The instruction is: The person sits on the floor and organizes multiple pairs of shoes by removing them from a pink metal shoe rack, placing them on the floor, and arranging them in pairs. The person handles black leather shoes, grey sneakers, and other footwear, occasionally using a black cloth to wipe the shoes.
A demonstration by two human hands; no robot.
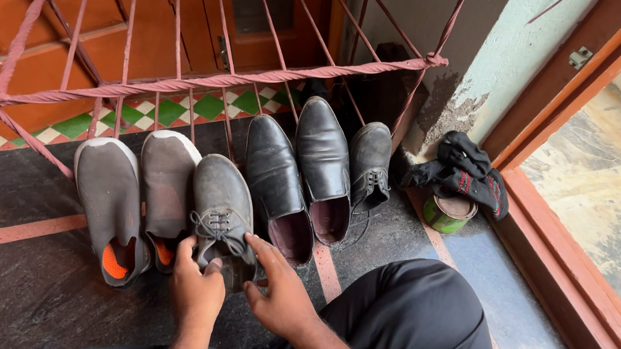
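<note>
Head view | left hand (196, 290) pinches laced shoe (222, 215) heel | right hand (279, 293) open, steadying its 3 o'clock side | slip-ons (131, 197) at 9 o'clock

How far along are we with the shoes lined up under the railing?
Six shoes stand in a row: two grey slip-ons, a grey laced shoe, two black slip-ons and a black laced shoe. In hand: the left hand and right hand are at the grey laced shoe's heel. The tin and dark cloth lie untouched.
</note>
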